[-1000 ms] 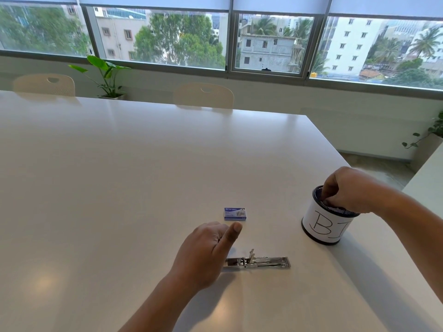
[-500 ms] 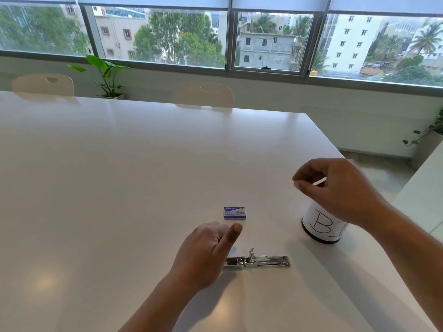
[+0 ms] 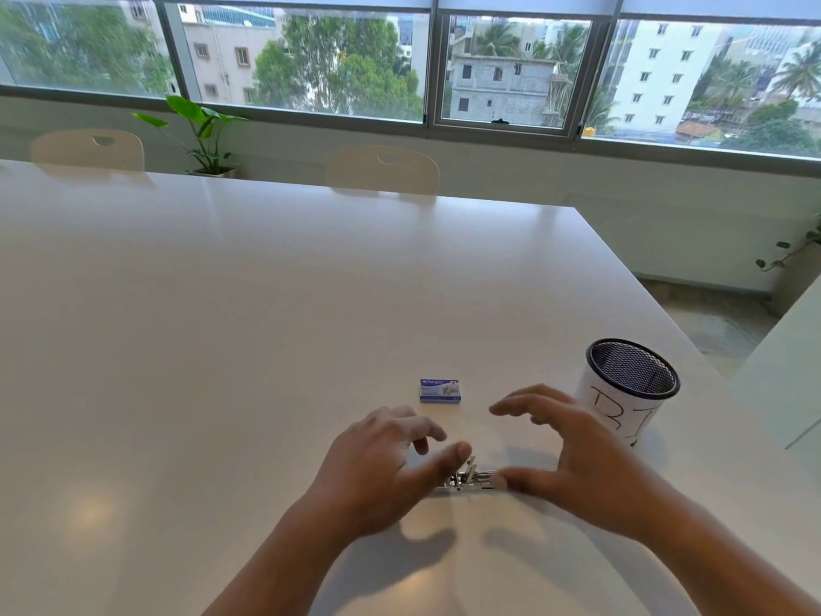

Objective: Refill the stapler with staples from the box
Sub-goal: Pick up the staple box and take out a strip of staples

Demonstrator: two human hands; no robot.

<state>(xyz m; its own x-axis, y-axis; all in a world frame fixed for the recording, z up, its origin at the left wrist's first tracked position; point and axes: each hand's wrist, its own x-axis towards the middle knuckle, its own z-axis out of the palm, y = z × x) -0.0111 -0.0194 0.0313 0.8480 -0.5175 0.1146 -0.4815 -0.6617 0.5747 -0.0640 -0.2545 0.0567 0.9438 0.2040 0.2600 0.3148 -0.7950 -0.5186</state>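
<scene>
A small silver stapler (image 3: 468, 478) lies flat on the white table (image 3: 222, 326), mostly hidden between my two hands. My left hand (image 3: 382, 469) hovers over its left end with fingers spread and the thumb pointing right. My right hand (image 3: 573, 464) is over its right end, fingers apart, thumb tip close to the metal. I cannot tell whether either thumb touches it. The blue staple box (image 3: 440, 390) lies closed on the table just beyond the hands, apart from both.
A black mesh cup with a white paper label (image 3: 626, 389) stands to the right, close behind my right hand. The table's right edge runs near the cup. Two pale chairs (image 3: 382, 168) and a potted plant (image 3: 202, 135) are at the far side.
My right hand has left the mesh cup and come down and left to the stapler's right end, opening its fingers. My left hand has spread open near the stapler's left end.
</scene>
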